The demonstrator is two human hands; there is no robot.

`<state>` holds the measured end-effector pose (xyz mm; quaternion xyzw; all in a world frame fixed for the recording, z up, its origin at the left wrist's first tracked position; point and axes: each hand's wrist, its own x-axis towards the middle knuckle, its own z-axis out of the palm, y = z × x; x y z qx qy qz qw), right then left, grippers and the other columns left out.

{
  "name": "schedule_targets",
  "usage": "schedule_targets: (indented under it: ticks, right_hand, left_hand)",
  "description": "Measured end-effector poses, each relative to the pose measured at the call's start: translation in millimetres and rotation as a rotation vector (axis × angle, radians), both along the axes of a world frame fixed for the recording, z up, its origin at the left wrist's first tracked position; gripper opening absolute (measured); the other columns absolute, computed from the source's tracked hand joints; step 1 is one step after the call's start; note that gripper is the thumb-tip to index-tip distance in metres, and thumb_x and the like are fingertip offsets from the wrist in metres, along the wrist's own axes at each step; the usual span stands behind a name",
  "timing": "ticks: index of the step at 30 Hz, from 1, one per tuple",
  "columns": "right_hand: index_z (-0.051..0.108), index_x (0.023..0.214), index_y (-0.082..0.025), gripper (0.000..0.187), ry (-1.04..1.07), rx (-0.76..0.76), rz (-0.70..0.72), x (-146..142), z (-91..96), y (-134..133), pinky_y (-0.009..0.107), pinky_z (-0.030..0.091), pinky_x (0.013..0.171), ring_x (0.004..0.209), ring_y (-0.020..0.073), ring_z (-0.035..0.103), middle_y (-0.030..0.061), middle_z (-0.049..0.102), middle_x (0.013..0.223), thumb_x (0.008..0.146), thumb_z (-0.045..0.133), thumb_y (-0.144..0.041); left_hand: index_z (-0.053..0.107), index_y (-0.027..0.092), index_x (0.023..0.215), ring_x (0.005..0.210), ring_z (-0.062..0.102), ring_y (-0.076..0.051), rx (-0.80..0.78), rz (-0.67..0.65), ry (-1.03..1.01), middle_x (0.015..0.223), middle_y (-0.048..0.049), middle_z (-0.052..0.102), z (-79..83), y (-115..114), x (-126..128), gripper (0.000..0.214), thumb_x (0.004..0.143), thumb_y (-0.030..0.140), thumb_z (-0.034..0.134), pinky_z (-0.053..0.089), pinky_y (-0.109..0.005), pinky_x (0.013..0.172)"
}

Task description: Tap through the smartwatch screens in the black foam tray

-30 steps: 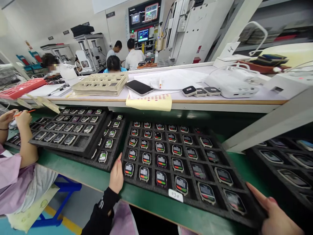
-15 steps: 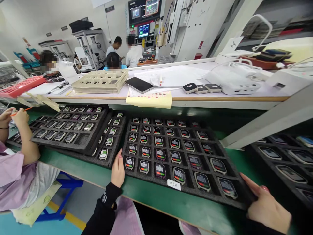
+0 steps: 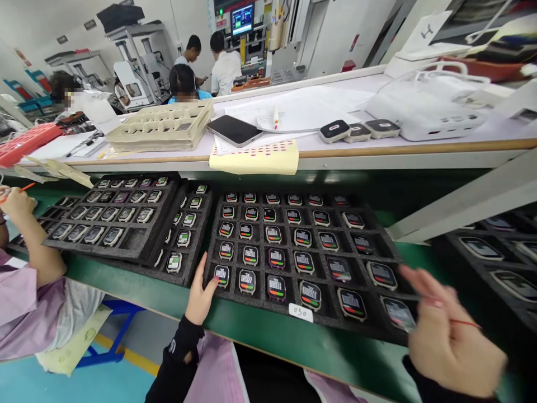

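A black foam tray (image 3: 260, 308) with several small lit devices in its pockets lies on the green bench, a white label reading 030 (image 3: 300, 312) on its near edge. My left hand (image 3: 200, 294) rests on the tray's near left corner, thumb on the corner device (image 3: 221, 275), fingers at the tray's side. My right hand (image 3: 448, 336) hovers blurred over the tray's near right corner, fingers partly spread, close to a device (image 3: 398, 314) there.
Two more black trays of devices (image 3: 126, 246) overlap to the left, others (image 3: 495, 263) to the right. A person's arm (image 3: 33, 252) works at far left. The raised shelf (image 3: 335, 151) holds a beige tray stack (image 3: 163, 130), a phone, papers and a white box.
My right hand has lifted off the tray's right edge and now hovers blurred over its near corner. My left thumb has moved onto the corner device. The view tilted down.
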<state>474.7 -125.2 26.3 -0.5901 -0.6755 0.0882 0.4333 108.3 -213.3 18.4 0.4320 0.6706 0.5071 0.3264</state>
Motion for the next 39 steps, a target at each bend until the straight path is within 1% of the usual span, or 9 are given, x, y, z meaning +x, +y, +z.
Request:
schedule_targets:
  ticks: [2,4,6,9,13,18,25,31,39]
  right_hand:
    - [0.042,0.149,-0.025,0.045,0.046,-0.008,0.314,-36,13.7,-6,0.055,0.025,0.120,0.138,0.0274,0.037,0.0078,0.060,0.133,0.106,0.029,-0.028]
    - [0.044,0.147,-0.028,0.044,0.067,0.035,0.608,-75,20.1,-11,0.059,0.021,0.119,0.130,0.0270,0.048,0.0066,0.059,0.133,0.105,0.031,-0.023]
    - [0.045,0.146,-0.026,0.044,0.055,0.064,0.771,-107,19.0,-17,0.060,0.020,0.119,0.127,0.0258,0.051,0.0070,0.061,0.130,0.104,0.033,-0.019]
    - [0.044,0.145,-0.020,0.045,0.029,0.076,0.894,-132,9.9,-24,0.062,0.019,0.118,0.129,0.0250,0.050,0.0078,0.066,0.123,0.102,0.034,-0.014]
    - [0.043,0.145,-0.015,0.044,-0.035,0.062,0.912,-136,0.0,-30,0.061,0.011,0.120,0.135,0.0245,0.042,0.0085,0.065,0.124,0.101,0.034,-0.012]
    - [0.040,0.145,-0.009,0.044,-0.123,0.060,0.915,-136,0.7,-33,0.058,0.004,0.120,0.139,0.0248,0.034,0.0094,0.063,0.127,0.101,0.030,-0.012]
    - [0.045,0.141,-0.010,0.043,-0.138,0.025,0.874,-143,2.2,-35,0.062,0.006,0.119,0.138,0.0267,0.036,0.0098,0.065,0.123,0.101,0.032,-0.011]
    - [0.045,0.143,-0.016,0.047,0.056,0.076,0.823,-114,6.8,-34,0.060,0.007,0.119,0.134,0.0259,0.043,0.0080,0.065,0.124,0.099,0.034,-0.009]
    - [0.044,0.145,-0.016,0.048,-0.027,0.056,0.759,-90,5.8,-35,0.064,0.008,0.118,0.137,0.0292,0.040,0.0085,0.064,0.125,0.098,0.036,-0.010]
  left_hand:
    - [0.032,0.020,0.151,0.147,0.024,-0.023,-0.017,-0.022,0.022,0.158,-0.0074,0.029,1.2,1,-2,0.070,0.089,0.044,0.056,0.018,-0.036,0.122]
    - [0.029,0.020,0.152,0.147,0.022,-0.023,-0.036,-0.028,0.048,0.159,-0.0076,0.027,1.9,1,-3,0.072,0.090,0.043,0.056,0.016,-0.037,0.123]
    - [0.028,0.020,0.152,0.148,0.021,-0.023,-0.048,-0.034,0.069,0.159,-0.0078,0.026,2.2,2,-3,0.073,0.090,0.043,0.057,0.017,-0.038,0.123]
    - [0.028,0.021,0.152,0.147,0.024,-0.024,-0.045,-0.042,0.088,0.159,-0.0086,0.028,1.4,2,-2,0.073,0.089,0.043,0.058,0.018,-0.040,0.122]
    - [0.028,0.021,0.151,0.146,0.026,-0.025,-0.039,-0.041,0.110,0.158,-0.0092,0.030,-0.6,3,-3,0.072,0.090,0.043,0.058,0.019,-0.042,0.122]
    - [0.025,0.019,0.152,0.146,0.026,-0.023,-0.059,-0.063,0.142,0.159,-0.0099,0.027,-0.9,4,-4,0.073,0.091,0.041,0.057,0.019,-0.042,0.122]
    - [0.027,0.019,0.151,0.146,0.026,-0.023,-0.046,-0.049,0.183,0.158,-0.0099,0.029,-2.3,6,-4,0.073,0.090,0.040,0.059,0.018,-0.040,0.122]
    - [0.029,0.023,0.151,0.148,0.021,-0.020,-0.027,-0.046,0.117,0.160,-0.0052,0.027,-2.5,3,-5,0.065,0.094,0.043,0.053,0.014,-0.037,0.123]
    - [0.042,0.025,0.146,0.144,0.031,-0.022,0.010,0.088,0.131,0.154,-0.0048,0.039,-4.7,9,2,0.056,0.095,0.047,0.051,0.021,-0.036,0.121]
